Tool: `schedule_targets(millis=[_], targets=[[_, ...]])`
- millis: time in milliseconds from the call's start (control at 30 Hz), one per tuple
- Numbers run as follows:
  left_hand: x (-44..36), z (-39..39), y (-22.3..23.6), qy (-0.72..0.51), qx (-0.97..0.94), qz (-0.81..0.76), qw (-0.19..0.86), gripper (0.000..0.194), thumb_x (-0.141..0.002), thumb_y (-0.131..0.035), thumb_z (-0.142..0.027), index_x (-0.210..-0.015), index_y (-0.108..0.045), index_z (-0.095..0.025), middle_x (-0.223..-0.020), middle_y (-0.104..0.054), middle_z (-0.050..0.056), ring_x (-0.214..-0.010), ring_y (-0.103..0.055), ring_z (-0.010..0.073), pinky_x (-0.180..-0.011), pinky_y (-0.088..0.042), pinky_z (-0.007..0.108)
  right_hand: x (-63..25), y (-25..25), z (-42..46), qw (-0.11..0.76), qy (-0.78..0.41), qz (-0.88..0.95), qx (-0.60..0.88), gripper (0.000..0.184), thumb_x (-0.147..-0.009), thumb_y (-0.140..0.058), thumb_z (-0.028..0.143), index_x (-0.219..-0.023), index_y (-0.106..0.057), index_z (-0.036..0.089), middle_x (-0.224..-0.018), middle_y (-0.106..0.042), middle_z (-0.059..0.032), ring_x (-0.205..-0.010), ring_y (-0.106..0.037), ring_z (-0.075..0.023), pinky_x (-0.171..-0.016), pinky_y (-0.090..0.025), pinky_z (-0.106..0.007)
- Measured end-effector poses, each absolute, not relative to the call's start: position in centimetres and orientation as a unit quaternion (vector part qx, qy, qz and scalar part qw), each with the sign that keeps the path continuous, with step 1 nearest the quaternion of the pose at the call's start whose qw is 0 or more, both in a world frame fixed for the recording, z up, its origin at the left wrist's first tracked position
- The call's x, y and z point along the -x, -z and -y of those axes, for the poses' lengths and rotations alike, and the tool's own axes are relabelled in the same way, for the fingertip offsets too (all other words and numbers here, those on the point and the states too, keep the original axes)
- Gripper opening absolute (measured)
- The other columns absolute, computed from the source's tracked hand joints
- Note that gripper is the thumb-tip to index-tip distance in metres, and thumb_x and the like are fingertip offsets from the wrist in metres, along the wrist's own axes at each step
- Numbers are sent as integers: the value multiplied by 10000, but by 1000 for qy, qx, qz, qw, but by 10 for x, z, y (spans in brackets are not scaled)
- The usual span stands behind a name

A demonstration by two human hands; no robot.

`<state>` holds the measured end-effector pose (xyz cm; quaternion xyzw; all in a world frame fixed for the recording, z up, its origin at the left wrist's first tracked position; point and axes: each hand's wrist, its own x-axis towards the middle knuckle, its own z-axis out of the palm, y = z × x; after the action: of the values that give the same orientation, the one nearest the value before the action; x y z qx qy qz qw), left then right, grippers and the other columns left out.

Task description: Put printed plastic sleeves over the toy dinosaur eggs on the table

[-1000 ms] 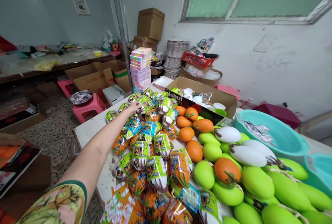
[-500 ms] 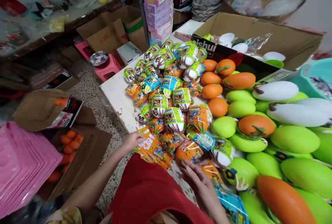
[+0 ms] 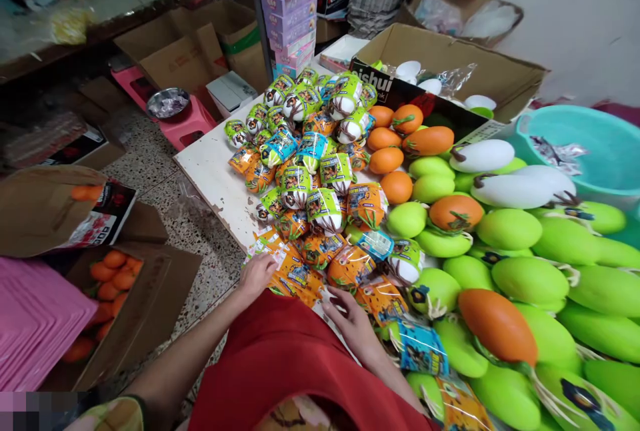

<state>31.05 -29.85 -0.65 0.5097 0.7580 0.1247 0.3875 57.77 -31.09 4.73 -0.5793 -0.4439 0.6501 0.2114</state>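
Observation:
My left hand (image 3: pixel 257 276) rests at the left end of a pile of flat orange printed wrappers (image 3: pixel 295 278), its fingers curled onto them. At the pile's right end is my right hand (image 3: pixel 353 324), thumb and fingers apart, the fingertips by a wrapper's edge. Just beyond it lies a wrapped orange toy (image 3: pixel 351 266), like a soft squeeze toy with green strings. Behind both hands rises a heap of egg-shaped toys in green, blue and orange wrappers (image 3: pixel 324 210). A blue wrapped piece (image 3: pixel 423 346) lies right of my right forearm.
Unwrapped green toys (image 3: pixel 530 278), orange ones (image 3: pixel 497 324) and white ones (image 3: pixel 523 190) cover the table's right side. Behind stand an open carton (image 3: pixel 500 71) and a turquoise basin (image 3: pixel 595 131). Left on the floor are a carton of orange toys (image 3: pixel 165 311) and pink trays (image 3: pixel 40 318).
My right hand has moved left, off the wrapped orange toy to the end of the wrapper pile. My left hand stays on the wrappers. The view has turned right.

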Motion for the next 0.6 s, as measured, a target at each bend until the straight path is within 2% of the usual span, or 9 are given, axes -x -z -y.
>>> schedule_targets(millis=[67,133,200,300,433,600], targets=[[-303,322,5,-125,-435,-793,408,243,-813,-567,-388,-666,-611,-201,-755,-631,46,-862,-585,234,-804,-412,334,-564,-36,309,198,-606,537,553,536,-754,-649,502,-1177,-604,177,-1291,-564,-135,-1215,-510,-296,-1064,-369,-463],[-300,345,5,-138,-349,-817,437,312,-772,-586,-491,-689,-597,-191,-685,-623,31,-735,-607,217,-697,-437,315,-551,-23,308,172,-559,598,548,574,-748,-654,437,-1240,-557,158,-1388,-472,-153,-1311,-411,-298,-1121,-292,-454],[-302,360,7,-169,-267,-824,470,412,-739,-576,-587,-819,-595,-184,-750,-652,36,-667,-624,193,-622,-453,295,-540,-11,309,138,-534,610,569,632,-721,-666,384,-1281,-514,134,-1419,-423,-172,-1346,-357,-308,-1137,-264,-442],[-310,364,13,-230,-174,-809,512,520,-705,-566,-650,-926,-551,-180,-868,-677,64,-662,-652,167,-602,-480,277,-529,6,310,112,-535,587,597,648,-682,-675,331,-1276,-506,139,-1354,-475,-169,-1312,-395,-326,-1113,-300,-441],[-317,350,24,-289,-110,-791,528,446,-658,-657,-578,-798,-502,-184,-779,-669,50,-609,-635,142,-594,-482,260,-515,18,308,115,-543,581,596,613,-695,-643,345,-1239,-513,95,-1247,-550,-190,-1209,-493,-345,-1054,-359,-463],[-317,328,32,-335,-109,-787,506,344,-625,-734,-412,-789,-533,-186,-641,-605,-17,-516,-564,108,-529,-422,225,-496,20,304,133,-556,583,577,444,-710,-631,380,-1067,-594,120,-971,-667,-129,-923,-629,-307,-875,-487,-441]])
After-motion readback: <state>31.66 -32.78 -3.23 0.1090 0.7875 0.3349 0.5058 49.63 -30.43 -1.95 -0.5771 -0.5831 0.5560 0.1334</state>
